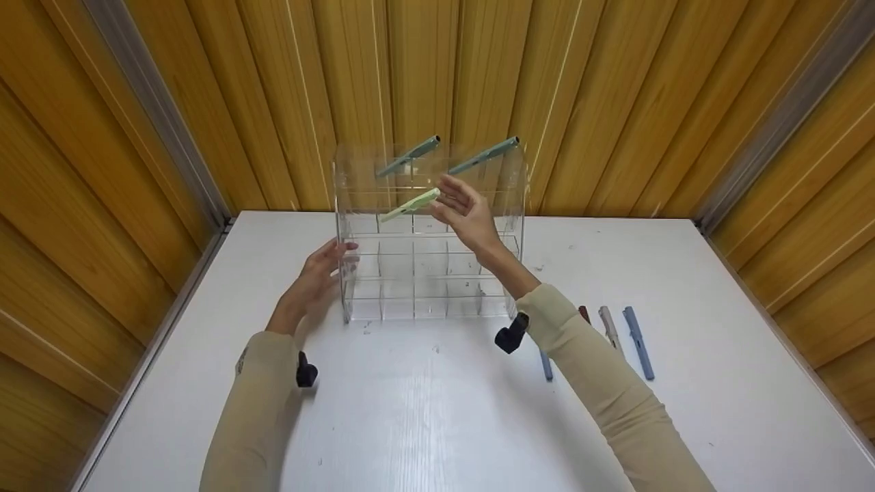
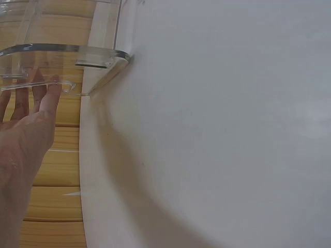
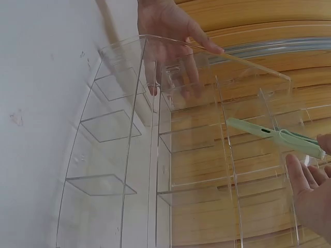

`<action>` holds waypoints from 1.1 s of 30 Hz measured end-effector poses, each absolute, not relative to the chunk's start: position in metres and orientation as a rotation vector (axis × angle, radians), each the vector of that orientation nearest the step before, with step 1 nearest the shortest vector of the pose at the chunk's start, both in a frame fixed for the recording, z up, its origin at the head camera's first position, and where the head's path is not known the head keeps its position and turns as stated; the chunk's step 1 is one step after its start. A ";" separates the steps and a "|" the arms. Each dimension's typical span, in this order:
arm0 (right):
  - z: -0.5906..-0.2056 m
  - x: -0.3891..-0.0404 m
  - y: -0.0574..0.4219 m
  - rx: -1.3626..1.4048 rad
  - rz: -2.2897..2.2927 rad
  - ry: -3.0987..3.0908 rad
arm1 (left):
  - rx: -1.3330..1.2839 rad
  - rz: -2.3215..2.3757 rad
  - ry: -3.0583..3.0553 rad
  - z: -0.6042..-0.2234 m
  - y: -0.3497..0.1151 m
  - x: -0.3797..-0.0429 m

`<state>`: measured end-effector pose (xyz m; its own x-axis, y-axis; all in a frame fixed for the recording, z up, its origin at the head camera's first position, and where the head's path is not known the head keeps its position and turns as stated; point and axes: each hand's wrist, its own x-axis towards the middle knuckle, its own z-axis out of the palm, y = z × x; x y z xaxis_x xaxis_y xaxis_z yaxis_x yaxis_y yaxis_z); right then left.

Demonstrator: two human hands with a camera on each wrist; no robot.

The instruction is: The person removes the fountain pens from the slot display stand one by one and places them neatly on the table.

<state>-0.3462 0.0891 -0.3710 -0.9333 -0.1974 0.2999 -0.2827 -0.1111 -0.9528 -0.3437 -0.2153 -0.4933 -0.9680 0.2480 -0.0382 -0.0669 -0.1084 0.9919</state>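
Observation:
A clear acrylic rack (image 1: 431,309) with several compartments stands on the white table. My left hand (image 1: 316,273) is at its left side, fingers (image 2: 49,98) fairly straight against the see-through side panel and thumb by its edge. My right hand (image 1: 472,219) is in front of the rack's upper part. Its thumb and fingertips pinch the cap end of a light green pen (image 3: 274,133), which slants with its lower end toward a compartment. Two teal pens (image 1: 410,156) (image 1: 484,155) lean in the top row, above and behind the green one.
On the table to the right lie a blue pen (image 1: 638,343), a grey pen (image 1: 608,324), a dark red pen (image 1: 584,313) and another blue pen (image 1: 546,365), partly hidden by my right sleeve (image 1: 588,369). Wood-patterned walls (image 1: 615,102) enclose the table's back and sides.

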 end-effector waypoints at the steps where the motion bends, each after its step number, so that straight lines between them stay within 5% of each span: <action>1: -0.371 -0.348 0.086 0.549 2.256 -2.043 | 0.195 2.176 1.948 -0.493 -0.215 -0.343; 33: -0.380 -0.348 0.060 0.363 2.242 -1.906 | 0.192 2.225 1.927 -0.501 -0.205 -0.341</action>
<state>-0.3477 0.0600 -0.3804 -0.9546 -0.0231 0.2970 -0.2894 -0.1644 -0.9430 -0.3407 -0.2051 -0.5006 -0.9732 0.2282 -0.0273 -0.0597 -0.1363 0.9889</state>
